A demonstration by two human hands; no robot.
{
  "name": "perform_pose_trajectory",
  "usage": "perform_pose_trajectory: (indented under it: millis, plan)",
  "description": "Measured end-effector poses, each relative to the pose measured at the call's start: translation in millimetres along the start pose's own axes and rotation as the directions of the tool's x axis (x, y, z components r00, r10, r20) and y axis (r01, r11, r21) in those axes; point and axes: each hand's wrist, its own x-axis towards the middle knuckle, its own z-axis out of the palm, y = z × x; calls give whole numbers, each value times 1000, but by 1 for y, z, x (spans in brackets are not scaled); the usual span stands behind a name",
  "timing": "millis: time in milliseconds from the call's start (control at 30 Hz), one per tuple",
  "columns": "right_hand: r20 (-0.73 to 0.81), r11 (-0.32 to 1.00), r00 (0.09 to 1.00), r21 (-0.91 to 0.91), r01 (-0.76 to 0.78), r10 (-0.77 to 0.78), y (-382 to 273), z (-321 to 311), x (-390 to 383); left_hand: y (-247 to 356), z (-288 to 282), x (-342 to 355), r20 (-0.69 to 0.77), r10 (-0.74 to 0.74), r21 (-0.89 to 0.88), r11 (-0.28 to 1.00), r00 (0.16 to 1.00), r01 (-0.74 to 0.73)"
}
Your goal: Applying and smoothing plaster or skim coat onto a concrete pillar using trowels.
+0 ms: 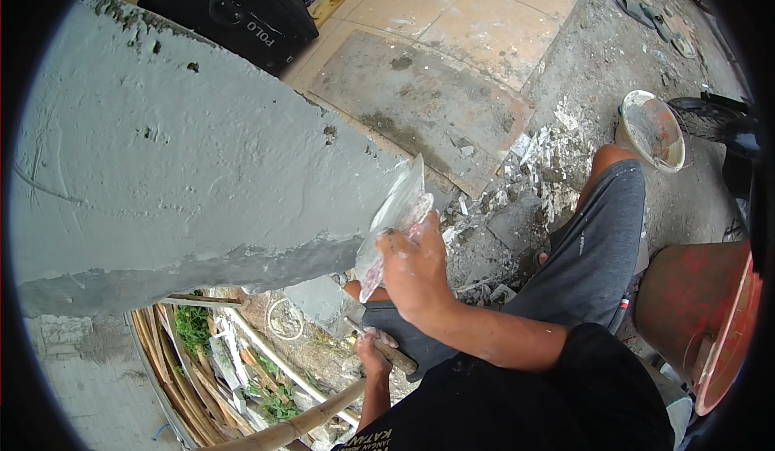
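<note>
The right hand [416,269] was raised in front of the grey plastered wall [161,177], its grip closed around a crumpled piece of clear plastic [395,217] that it pressed against the wall's wet lower edge, where a darker band of fresh cement ran along the bottom. The plastic stood up from the fingers and touched the plaster just at the corner of the wall. Lower down, close to the body, the left hand [373,352] had its grip shut on the wooden handle of a tool [395,356]; the working end of that tool was hidden behind the hand and knee, so its kind could not be told. The person sat or crouched with a knee in grey shorts [601,241] pointing away, over a floor [452,15] of pale tiles strewn with rubble and cement crumbs. A small white bucket [652,131], smeared inside with cement, stood well apart beyond the knee, and a large red tub [702,314] sat just beside the person's right side. Below the wall lay bamboo poles [282,431] and a white pipe [274,358] among weeds.
</note>
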Motion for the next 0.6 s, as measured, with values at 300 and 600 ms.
perform_pose_trajectory:
  millis: [300, 600]
  plan:
    - [-3, 970, 988, 190, 151, -153, -116, 8, -22, -45, -70, 33, -28, 33, 99, 995, 999, -30]
    - [165, 994, 985, 108, 33, -51, 17, -52, -50, -37, -14, 23, -51, 60, 31, 998, 997, -58]
